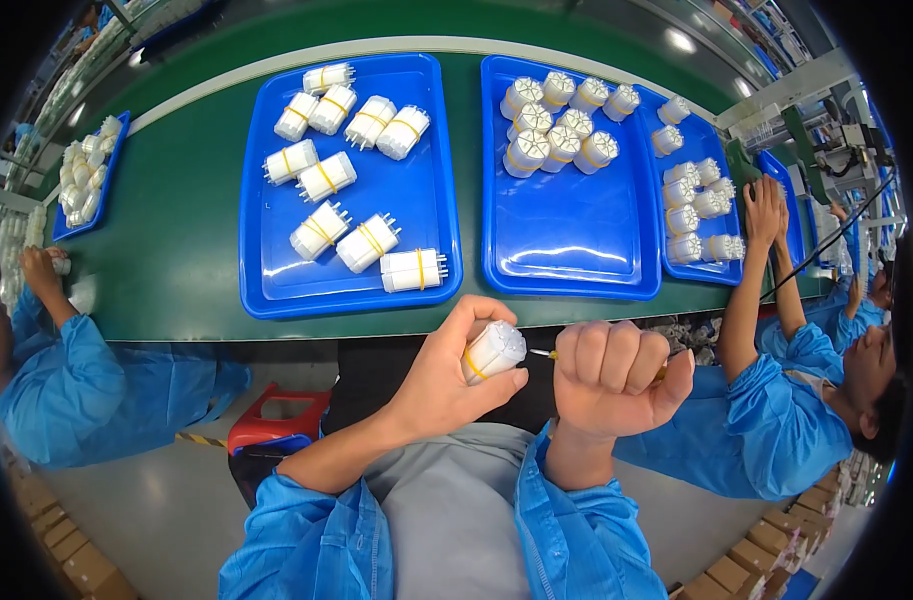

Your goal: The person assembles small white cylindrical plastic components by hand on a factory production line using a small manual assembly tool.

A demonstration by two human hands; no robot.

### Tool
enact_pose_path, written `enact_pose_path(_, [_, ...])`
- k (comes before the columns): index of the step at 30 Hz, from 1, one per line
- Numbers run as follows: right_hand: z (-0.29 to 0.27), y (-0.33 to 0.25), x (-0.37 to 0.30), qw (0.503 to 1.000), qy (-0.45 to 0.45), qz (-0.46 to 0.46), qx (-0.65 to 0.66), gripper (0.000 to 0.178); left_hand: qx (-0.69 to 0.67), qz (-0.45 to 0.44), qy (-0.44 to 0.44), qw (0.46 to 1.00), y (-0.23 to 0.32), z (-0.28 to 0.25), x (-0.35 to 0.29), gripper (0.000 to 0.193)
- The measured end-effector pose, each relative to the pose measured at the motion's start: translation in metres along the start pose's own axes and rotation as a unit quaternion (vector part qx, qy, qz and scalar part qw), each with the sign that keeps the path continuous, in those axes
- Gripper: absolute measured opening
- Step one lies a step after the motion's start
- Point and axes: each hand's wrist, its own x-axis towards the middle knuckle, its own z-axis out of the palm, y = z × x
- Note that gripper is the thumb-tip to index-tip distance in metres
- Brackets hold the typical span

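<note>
My left hand [454,373] is wrapped round a white cylindrical part [493,352] with a yellow band about it, held just off the table's near edge. Its ribbed end faces right. In my right fist [612,375] is a slim tool [545,353] with a thin metal tip and some yellow on it; most of it is hidden by the fingers, so its exact kind cannot be told. The tip points left at the white part's end, and whether the two touch is unclear.
Beyond my hands a blue tray [251,225] carries several banded white parts lying down with pins showing. Another blue tray [576,283] has several standing upright. A third tray [666,268] is beside a co-worker's hands [766,212]. A second co-worker sits left, near a red stool [251,430].
</note>
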Motion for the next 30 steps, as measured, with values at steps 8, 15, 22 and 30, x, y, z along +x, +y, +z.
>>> enact_pose_path(8, [-0.008, 0.001, -0.009, 0.992, 0.054, 0.028, -0.114, 0.044, -0.181, -0.094, -0.005, 0.979, 0.013, -0.005, -0.004, 0.042])
enact_pose_path(15, [-0.019, 0.007, -0.018, 0.985, 0.090, 0.067, -0.133, 0.042, -0.022, -0.009, 0.035, 0.999, 0.002, -0.002, -0.005, 0.051])
enact_pose_path(22, [-0.029, 0.015, -0.023, 0.979, 0.123, 0.088, -0.140, 0.042, 0.026, 0.062, 0.026, 0.997, 0.001, -0.005, -0.006, 0.050])
enact_pose_path(30, [-0.032, 0.019, -0.025, 0.975, 0.137, 0.100, -0.145, 0.042, 0.078, 0.092, 0.094, 0.988, -0.009, 0.001, -0.007, 0.049])
